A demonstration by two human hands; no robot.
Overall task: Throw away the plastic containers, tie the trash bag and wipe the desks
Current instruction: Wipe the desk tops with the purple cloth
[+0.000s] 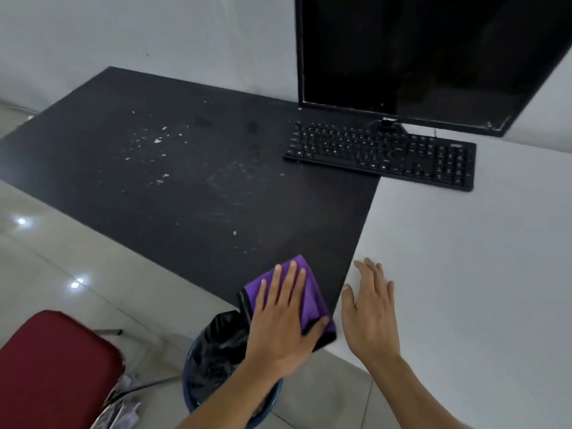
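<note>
A black desk (185, 196) is seen butted against a white desk (464, 258), the two meeting along one straight seam. At their far edges a dark monitor (418, 51) is stood, and a black keyboard (380, 153) is laid just in front of it, across the seam. A red chair (52, 366) is placed on the floor off the black desk's near edge. Below that desk's near right corner a blue bin (192, 394) is set, lined with an untied black trash bag (216, 345). The right hand (371, 311) is laid flat on the white desk beside the seam, fingers straight and close together. The left hand (281, 317) is pressed flat on a purple cloth (309, 292) at the black desk's near right corner, fingers straight and slightly apart. Pale specks (158, 140) are scattered over the black desk's middle.
</note>
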